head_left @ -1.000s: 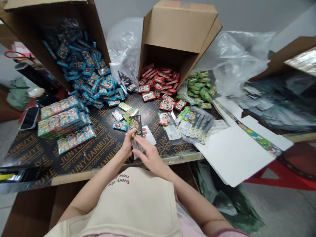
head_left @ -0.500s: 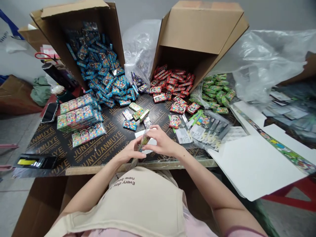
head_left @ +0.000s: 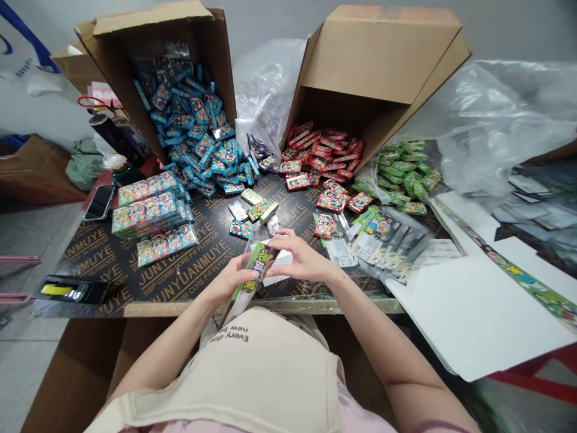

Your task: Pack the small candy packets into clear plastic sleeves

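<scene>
Our left hand (head_left: pixel 228 281) and right hand (head_left: pixel 303 260) each pinch an end of the green packet (head_left: pixel 260 264), holding it tilted above the near edge of the plywood table (head_left: pixel 148 282), likely to keep it taut; loose small packs (head_left: pixel 247 211) lie within reach at twelve o'clock.

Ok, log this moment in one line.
left hand grips green packet | right hand pinches its top | behind: blue boxes, red boxes
</scene>
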